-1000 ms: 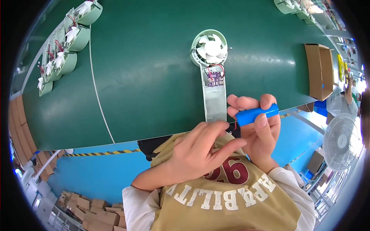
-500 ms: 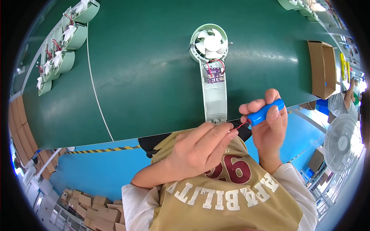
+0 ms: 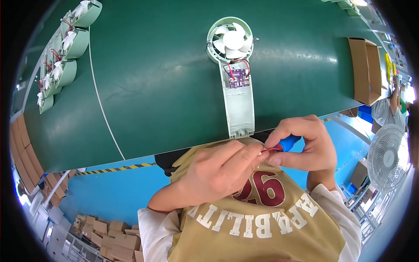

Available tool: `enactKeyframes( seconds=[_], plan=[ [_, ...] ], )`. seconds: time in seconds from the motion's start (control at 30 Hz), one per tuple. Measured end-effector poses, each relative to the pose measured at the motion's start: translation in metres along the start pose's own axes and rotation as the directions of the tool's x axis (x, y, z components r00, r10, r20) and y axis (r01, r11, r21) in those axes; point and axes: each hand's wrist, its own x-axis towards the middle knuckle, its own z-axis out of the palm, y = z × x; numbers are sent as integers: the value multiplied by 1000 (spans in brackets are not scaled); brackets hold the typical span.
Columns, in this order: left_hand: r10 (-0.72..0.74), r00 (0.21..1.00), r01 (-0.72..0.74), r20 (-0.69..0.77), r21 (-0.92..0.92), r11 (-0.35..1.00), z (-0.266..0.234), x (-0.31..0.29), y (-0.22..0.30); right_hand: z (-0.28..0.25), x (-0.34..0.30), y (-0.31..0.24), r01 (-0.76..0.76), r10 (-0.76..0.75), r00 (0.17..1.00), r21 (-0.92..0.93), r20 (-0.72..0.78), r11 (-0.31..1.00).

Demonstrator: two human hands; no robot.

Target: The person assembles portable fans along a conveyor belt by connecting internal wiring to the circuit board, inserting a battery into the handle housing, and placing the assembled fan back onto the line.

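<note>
Close in front of my body, my right hand (image 3: 310,146) curls around a blue cylindrical battery pack (image 3: 290,142), its far end hidden by the fingers. Red and black wires (image 3: 273,149) run from the pack toward my left hand (image 3: 222,168), whose fingertips pinch the wire end at a small white connector (image 3: 260,153). Beyond my hands, an opened handheld fan (image 3: 238,109) in pale green lies on the table, its handle toward me. White blades (image 3: 233,40) fill its round head, and a purple circuit board (image 3: 238,78) with red and black wires sits in the handle.
Several similar pale green fan housings (image 3: 65,72) line the table's left side. An open cardboard box (image 3: 365,72) stands on the right of the green table (image 3: 166,87). A large standing fan (image 3: 388,159) and a person (image 3: 388,109) are farther right. Cardboard boxes (image 3: 118,238) are piled lower left.
My right hand has turned over and brought the battery pack lower and nearer my left hand. The left hand keeps its pinch. The view has shifted slightly.
</note>
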Motion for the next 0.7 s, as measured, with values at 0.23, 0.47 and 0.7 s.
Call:
enactKeyframes(
  seconds=[0.23,0.47,0.7],
  plan=[
    [-37,995,35,-97,-20,999,0,-2,-4,1,-1,3,59,-65,993,-57,-103,997],
    [-16,988,6,-152,-66,998,4,-1,-5,9,3,1,148,-187,975,-278,-117,949],
    [-14,987,4,-159,-61,998,5,-3,-6,12,4,7,236,-298,948,-378,-115,895]
  ],
)
